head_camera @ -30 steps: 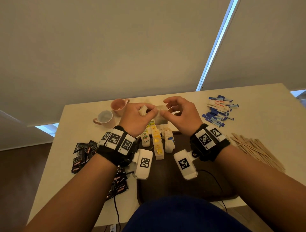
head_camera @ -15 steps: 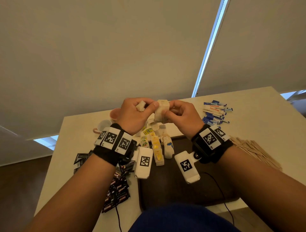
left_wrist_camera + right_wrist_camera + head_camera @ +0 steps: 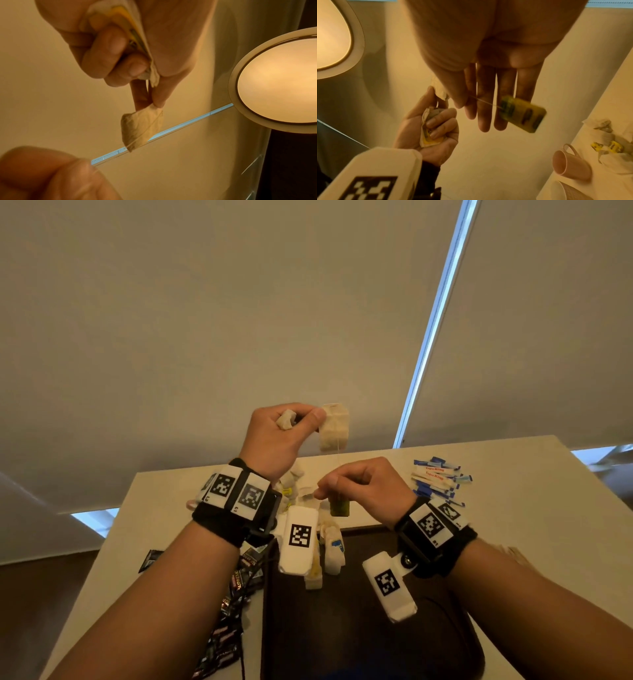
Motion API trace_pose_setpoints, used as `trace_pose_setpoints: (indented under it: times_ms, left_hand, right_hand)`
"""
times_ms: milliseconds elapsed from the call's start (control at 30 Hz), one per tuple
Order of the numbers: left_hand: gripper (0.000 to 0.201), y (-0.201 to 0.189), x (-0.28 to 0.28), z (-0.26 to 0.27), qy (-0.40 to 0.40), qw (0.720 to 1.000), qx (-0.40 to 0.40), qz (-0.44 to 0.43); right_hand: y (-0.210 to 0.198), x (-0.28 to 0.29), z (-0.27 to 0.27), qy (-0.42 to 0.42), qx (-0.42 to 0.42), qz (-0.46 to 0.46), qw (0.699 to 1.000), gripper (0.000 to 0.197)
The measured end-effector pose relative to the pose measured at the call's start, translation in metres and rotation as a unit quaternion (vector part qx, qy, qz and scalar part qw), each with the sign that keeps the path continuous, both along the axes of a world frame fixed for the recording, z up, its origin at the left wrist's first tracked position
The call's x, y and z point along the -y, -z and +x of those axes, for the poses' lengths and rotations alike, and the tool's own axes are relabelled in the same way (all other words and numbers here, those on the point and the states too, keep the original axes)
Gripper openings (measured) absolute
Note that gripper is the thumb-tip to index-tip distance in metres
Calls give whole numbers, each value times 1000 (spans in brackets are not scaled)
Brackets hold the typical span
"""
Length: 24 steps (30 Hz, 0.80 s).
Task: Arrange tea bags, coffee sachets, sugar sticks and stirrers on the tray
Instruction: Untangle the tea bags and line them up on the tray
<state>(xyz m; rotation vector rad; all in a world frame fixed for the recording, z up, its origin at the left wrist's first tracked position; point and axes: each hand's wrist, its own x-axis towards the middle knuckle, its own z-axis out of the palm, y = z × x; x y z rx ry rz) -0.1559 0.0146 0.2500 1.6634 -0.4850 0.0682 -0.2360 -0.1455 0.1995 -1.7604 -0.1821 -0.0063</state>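
Tray (image 3: 359,645) partly behind wrist cameras

left hand (image 3: 123,44) pinches a hanging tea bag (image 3: 142,127), crumpled wrapper (image 3: 137,33) in its fingers (image 3: 106,51).

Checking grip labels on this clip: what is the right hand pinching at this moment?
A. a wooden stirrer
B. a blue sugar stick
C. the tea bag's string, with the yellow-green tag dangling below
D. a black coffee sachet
C: the right hand pinches the string running down from the tea bag that the left hand holds up, and the tag hangs beneath it.
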Motion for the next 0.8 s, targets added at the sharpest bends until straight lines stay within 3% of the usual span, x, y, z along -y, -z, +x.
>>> trace_pose_setpoints:
  times_ms: [300, 467, 667, 800]
  left_hand:
    - [10, -37, 13, 5, -11, 998, -37, -50]
    - [12, -59, 12, 7, 3, 997, -45, -61]
    - [10, -91, 12, 10, 21, 996, -38, -76]
    - [11, -112, 10, 9, 48, 995, -26, -87]
  right_hand:
    - [-14, 5, 3, -25, -66, 100, 992, 23]
    - [-29, 4, 16, -26, -50, 55, 997, 28]
    - [-62, 9, 46, 29, 2, 49, 998, 10]
    - [-90, 16, 66, 98, 86, -44, 990, 8]
